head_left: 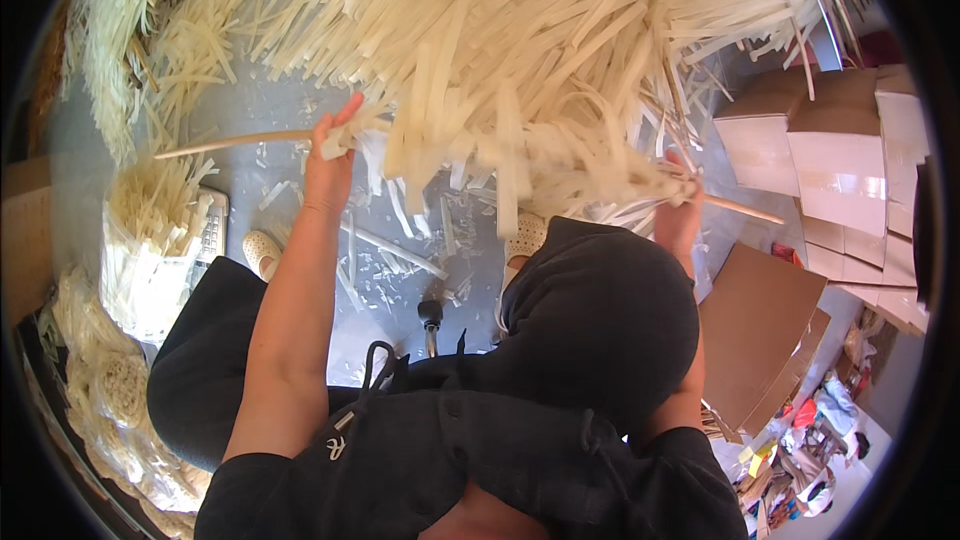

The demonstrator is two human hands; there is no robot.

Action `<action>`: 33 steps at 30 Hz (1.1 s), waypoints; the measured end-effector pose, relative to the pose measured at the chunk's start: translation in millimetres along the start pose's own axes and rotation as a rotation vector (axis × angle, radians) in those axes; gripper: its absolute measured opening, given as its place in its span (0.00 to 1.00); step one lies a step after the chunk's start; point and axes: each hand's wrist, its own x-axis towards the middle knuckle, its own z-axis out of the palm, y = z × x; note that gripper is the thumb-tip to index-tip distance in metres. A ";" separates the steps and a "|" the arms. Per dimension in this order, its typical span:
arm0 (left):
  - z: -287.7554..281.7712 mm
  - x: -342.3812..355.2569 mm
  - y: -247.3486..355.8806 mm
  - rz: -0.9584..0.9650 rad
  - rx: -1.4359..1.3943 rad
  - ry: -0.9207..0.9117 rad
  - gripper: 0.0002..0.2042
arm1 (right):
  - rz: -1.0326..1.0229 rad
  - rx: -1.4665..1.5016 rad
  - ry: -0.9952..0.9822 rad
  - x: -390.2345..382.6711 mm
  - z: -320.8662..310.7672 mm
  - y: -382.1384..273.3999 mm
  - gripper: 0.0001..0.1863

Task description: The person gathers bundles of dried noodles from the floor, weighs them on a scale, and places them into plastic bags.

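My left hand (337, 145) grips a pale wooden stick (230, 141) and some cream strips beside it, with the stick's end jutting out to the left. My right hand (680, 200) is closed on another visible length of pale wooden stick (745, 210), which juts out to the right. A blurred bunch of flat cream strips (590, 160) spans the space between my hands. Whether the two lengths are one stick is hidden by the strips. A large heap of similar strips (510, 10) fills the top of the view.
Scraps lie on the grey floor (390, 310) around my shoes. At left stand a white container of strips (145, 260) and bagged material (120, 390). At right are stacked cardboard boxes (835, 160), flat cardboard sheets (760, 320) and a jumble of small items (820, 420).
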 end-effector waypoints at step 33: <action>18.3 105.5 48.8 -0.273 0.718 0.169 0.37 | 0.619 -0.024 -0.303 16.6 144.6 65.7 0.38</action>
